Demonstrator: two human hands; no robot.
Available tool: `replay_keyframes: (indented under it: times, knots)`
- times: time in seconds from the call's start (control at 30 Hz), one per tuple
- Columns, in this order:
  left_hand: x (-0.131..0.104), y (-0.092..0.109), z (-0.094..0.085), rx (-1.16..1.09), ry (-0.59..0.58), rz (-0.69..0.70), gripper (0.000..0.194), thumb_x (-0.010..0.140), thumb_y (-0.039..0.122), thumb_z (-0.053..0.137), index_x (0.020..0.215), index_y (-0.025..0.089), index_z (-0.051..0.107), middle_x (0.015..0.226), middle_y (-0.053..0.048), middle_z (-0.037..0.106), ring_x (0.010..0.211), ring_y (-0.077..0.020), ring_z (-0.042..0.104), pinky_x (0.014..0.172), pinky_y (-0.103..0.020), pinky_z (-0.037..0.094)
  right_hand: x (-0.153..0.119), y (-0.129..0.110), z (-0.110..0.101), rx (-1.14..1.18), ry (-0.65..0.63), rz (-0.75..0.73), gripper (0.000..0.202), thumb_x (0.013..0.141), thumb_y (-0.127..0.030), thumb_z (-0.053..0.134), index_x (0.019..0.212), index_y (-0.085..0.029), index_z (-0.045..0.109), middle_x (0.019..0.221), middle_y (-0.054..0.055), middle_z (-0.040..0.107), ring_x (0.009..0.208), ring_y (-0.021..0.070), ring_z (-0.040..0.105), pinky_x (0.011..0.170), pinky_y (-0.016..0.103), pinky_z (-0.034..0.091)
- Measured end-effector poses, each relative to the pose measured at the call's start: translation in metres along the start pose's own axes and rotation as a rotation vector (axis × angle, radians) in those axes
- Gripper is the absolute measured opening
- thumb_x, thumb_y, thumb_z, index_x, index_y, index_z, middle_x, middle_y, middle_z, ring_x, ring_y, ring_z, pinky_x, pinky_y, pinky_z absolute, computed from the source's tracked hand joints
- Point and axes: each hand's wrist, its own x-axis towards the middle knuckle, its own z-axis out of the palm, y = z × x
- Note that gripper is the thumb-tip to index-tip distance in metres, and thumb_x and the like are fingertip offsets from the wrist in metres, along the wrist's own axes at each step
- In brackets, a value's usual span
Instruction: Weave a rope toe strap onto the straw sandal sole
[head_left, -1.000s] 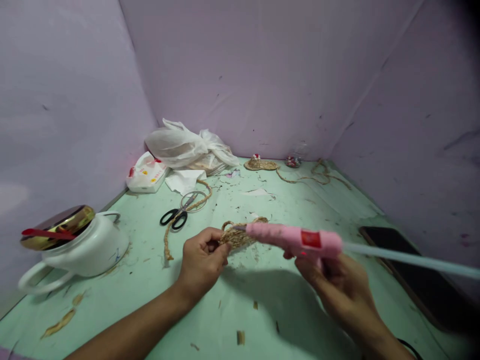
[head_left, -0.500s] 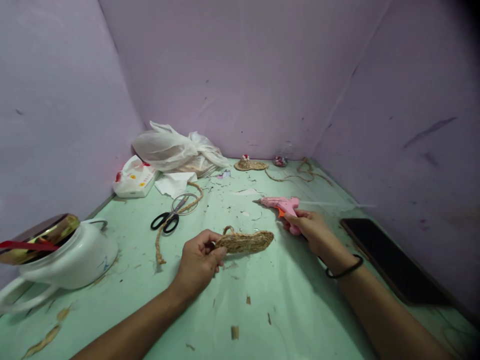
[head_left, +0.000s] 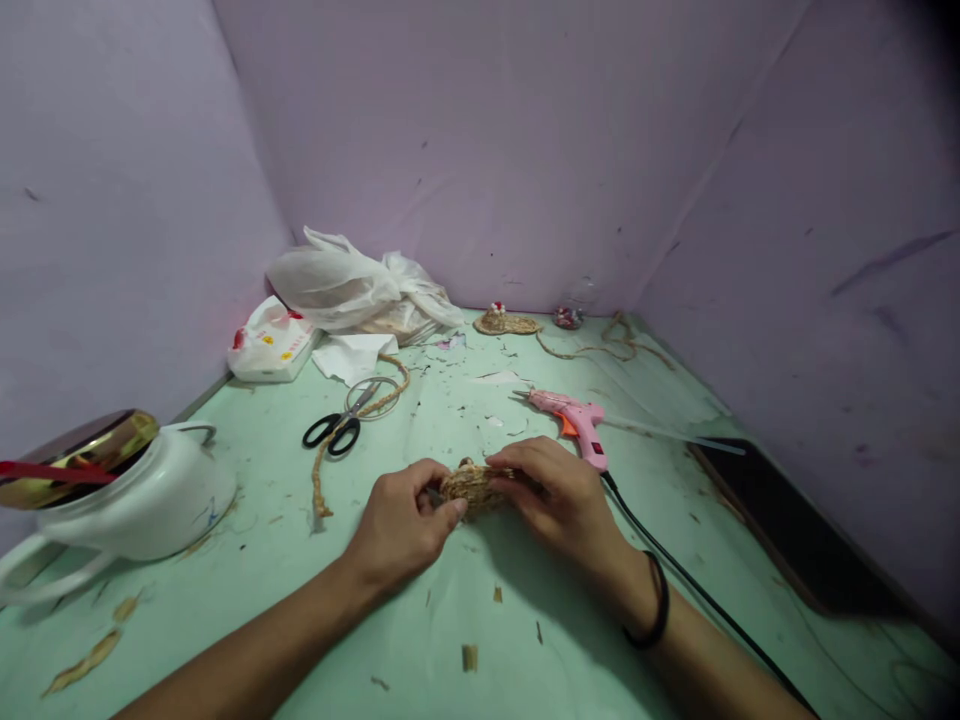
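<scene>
Between my two hands is a small woven straw slipper sole (head_left: 476,487), tan and coiled from braided fibre, partly covered by fingers. My left hand (head_left: 405,520) pinches its left end between thumb and fingers. The fingers of my right hand (head_left: 559,500) close over its right end. Beyond my right hand a pink glue gun (head_left: 571,418) lies on the table, its nozzle pointing left and a clear glue stick (head_left: 675,432) jutting from its back.
Black-handled scissors (head_left: 341,425) lie beside a braided cord (head_left: 321,480). A white pot (head_left: 142,510) stands at left, a phone (head_left: 795,530) at right. A finished-looking straw slipper (head_left: 506,322), a plastic bag (head_left: 352,285) and a tissue pack (head_left: 274,345) sit at the back. A black cable (head_left: 690,570) runs forward.
My right hand has let go of the glue gun, which now lies on the table, and has come left to grip the straw sole. My left hand still holds it.
</scene>
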Motion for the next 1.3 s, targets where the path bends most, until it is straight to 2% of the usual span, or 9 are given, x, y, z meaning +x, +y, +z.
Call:
replay_keyframes:
  times: [0.07, 0.17, 0.23, 0.4, 0.87, 1.03, 1.1, 1.2, 1.3]
  knots:
    - [0.000, 0.000, -0.001, 0.009, 0.091, 0.081, 0.019, 0.070, 0.023, 0.059, 0.088, 0.015, 0.060, 0.058, 0.004, 0.053, 0.044, -0.0074, 0.039, 0.044, -0.020, 0.033, 0.000, 0.003, 0.001, 0.032, 0.009, -0.009, 0.015, 0.079, -0.012, 0.056, 0.087, -0.020, 0.064, 0.078, 0.005, 0.068, 0.074, 0.0170, 0.060, 0.065, 0.030, 0.049]
    - [0.001, -0.002, 0.000, -0.008, 0.215, 0.250, 0.009, 0.073, 0.017, 0.057, 0.081, 0.015, 0.061, 0.064, 0.001, 0.060, 0.047, -0.0074, 0.045, 0.046, -0.019, 0.037, 0.000, 0.006, 0.003, 0.071, 0.015, -0.009, 0.016, 0.079, -0.012, 0.055, 0.088, -0.021, 0.065, 0.078, 0.005, 0.067, 0.074, 0.0166, 0.060, 0.064, 0.029, 0.049]
    - [0.002, -0.004, 0.001, 0.001, 0.253, 0.333, 0.005, 0.074, 0.015, 0.057, 0.074, 0.015, 0.062, 0.065, 0.000, 0.062, 0.050, -0.0082, 0.048, 0.049, -0.019, 0.039, 0.000, 0.007, 0.004, 0.079, 0.017, 0.002, 0.016, 0.079, -0.012, 0.056, 0.087, -0.021, 0.065, 0.079, 0.005, 0.066, 0.074, 0.0167, 0.060, 0.065, 0.030, 0.049]
    - [0.004, -0.009, 0.002, 0.035, 0.287, 0.435, 0.008, 0.075, 0.013, 0.058, 0.080, 0.014, 0.063, 0.070, -0.002, 0.064, 0.056, -0.0093, 0.052, 0.054, -0.020, 0.042, 0.000, 0.007, 0.007, 0.056, 0.012, -0.001, 0.016, 0.079, -0.011, 0.055, 0.088, -0.021, 0.064, 0.080, 0.004, 0.065, 0.075, 0.0165, 0.059, 0.065, 0.030, 0.049]
    - [0.006, -0.008, -0.001, 0.138, 0.203, 0.486, 0.010, 0.077, 0.010, 0.053, 0.081, 0.016, 0.059, 0.071, -0.002, 0.062, 0.062, -0.0122, 0.055, 0.059, -0.024, 0.044, 0.000, 0.007, 0.007, 0.005, -0.093, 0.033, 0.014, 0.080, -0.009, 0.050, 0.085, -0.019, 0.059, 0.078, 0.004, 0.061, 0.075, 0.0172, 0.056, 0.066, 0.031, 0.045]
    - [0.006, -0.006, 0.000, 0.083, 0.220, 0.468, 0.011, 0.077, 0.008, 0.051, 0.079, 0.017, 0.057, 0.070, -0.002, 0.060, 0.063, -0.0120, 0.055, 0.060, -0.024, 0.045, -0.001, 0.013, -0.008, 0.001, -0.102, 0.077, 0.024, 0.076, -0.018, 0.061, 0.099, -0.017, 0.058, 0.086, 0.006, 0.062, 0.070, 0.0161, 0.057, 0.061, 0.029, 0.047]
    - [0.005, -0.005, -0.001, 0.054, 0.241, 0.515, 0.013, 0.077, 0.007, 0.049, 0.079, 0.017, 0.057, 0.073, -0.002, 0.059, 0.066, -0.0128, 0.055, 0.062, -0.025, 0.046, -0.002, 0.015, -0.015, 0.018, -0.100, 0.037, 0.014, 0.077, -0.016, 0.060, 0.091, -0.019, 0.061, 0.081, 0.005, 0.062, 0.070, 0.0154, 0.057, 0.061, 0.028, 0.047]
    - [0.005, -0.003, -0.003, 0.005, 0.286, 0.577, 0.016, 0.077, 0.005, 0.046, 0.079, 0.017, 0.057, 0.080, -0.005, 0.061, 0.076, -0.0150, 0.058, 0.068, -0.028, 0.048, -0.006, 0.010, -0.017, -0.073, -0.004, -0.090, 0.010, 0.076, -0.010, 0.058, 0.078, -0.019, 0.062, 0.073, 0.003, 0.063, 0.068, 0.0149, 0.057, 0.060, 0.027, 0.045]
    - [0.009, -0.004, -0.006, 0.045, 0.330, 0.497, 0.019, 0.076, 0.003, 0.043, 0.076, 0.016, 0.058, 0.089, -0.007, 0.062, 0.085, -0.0166, 0.059, 0.075, -0.030, 0.049, -0.013, -0.007, -0.010, -0.277, 0.002, -0.178, 0.009, 0.075, -0.011, 0.058, 0.075, -0.018, 0.063, 0.071, 0.005, 0.065, 0.063, 0.0167, 0.056, 0.056, 0.030, 0.043]
